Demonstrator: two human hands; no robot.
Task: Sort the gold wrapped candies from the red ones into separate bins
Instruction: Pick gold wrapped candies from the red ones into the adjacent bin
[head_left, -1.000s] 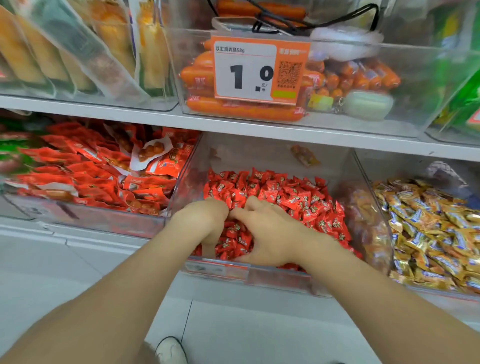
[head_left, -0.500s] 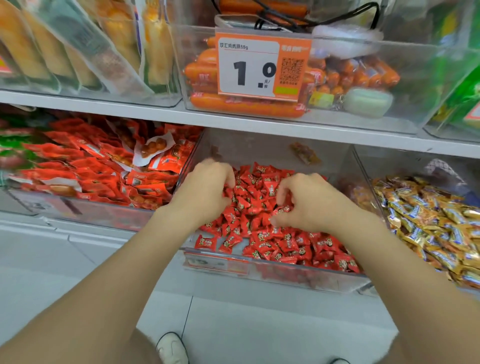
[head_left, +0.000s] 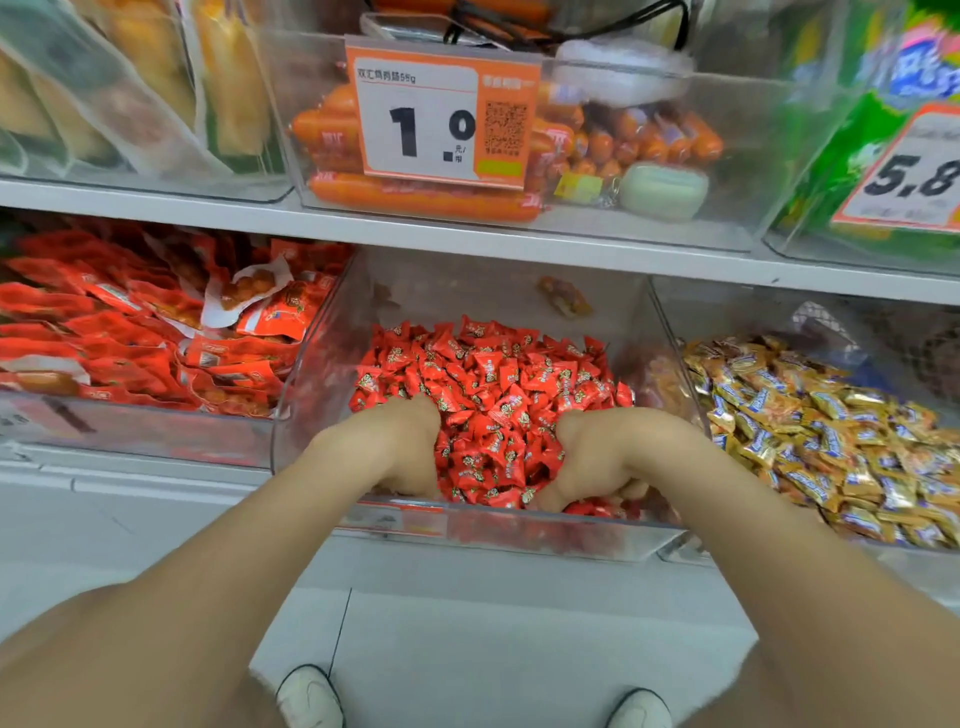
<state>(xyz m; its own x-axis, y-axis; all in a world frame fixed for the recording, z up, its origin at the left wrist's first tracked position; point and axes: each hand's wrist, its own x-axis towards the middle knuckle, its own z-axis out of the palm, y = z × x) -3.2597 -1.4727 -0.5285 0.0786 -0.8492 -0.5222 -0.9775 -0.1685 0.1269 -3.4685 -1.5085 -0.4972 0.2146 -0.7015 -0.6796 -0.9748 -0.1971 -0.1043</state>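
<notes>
Head camera looks down on a shop shelf (head_left: 467, 236) where both hands reach into the middle clear bin (head_left: 306, 415). This bin holds a heap of red candies (head_left: 493, 374). The left hand (head_left: 395, 449) sits at the front left of the heap, knuckles up. Its fingers are bent down into the wrappers and hidden beneath the hand, so I cannot tell whether they hold any. The right hand (head_left: 608, 457) sits at the front right. Its fingers (head_left: 626, 488) are curled downward just behind the bin's front wall, with red wrappers touching them below and beside. Whether they pinch one cannot be told. A strip of red candies lies between the two hands.

Gold candies (head_left: 810, 426) fill the neighbouring clear bin (head_left: 727, 312) to the right, apart from both hands. One brownish-gold wrapped piece (head_left: 563, 296) shows at the back of the middle bin above the red heap, blurred.

Left of the middle bin lie red-orange snack packets (head_left: 130, 338). On the shelf above, orange sausages (head_left: 415, 200) lie behind a price tag (head_left: 441, 114) reading 1.0.
</notes>
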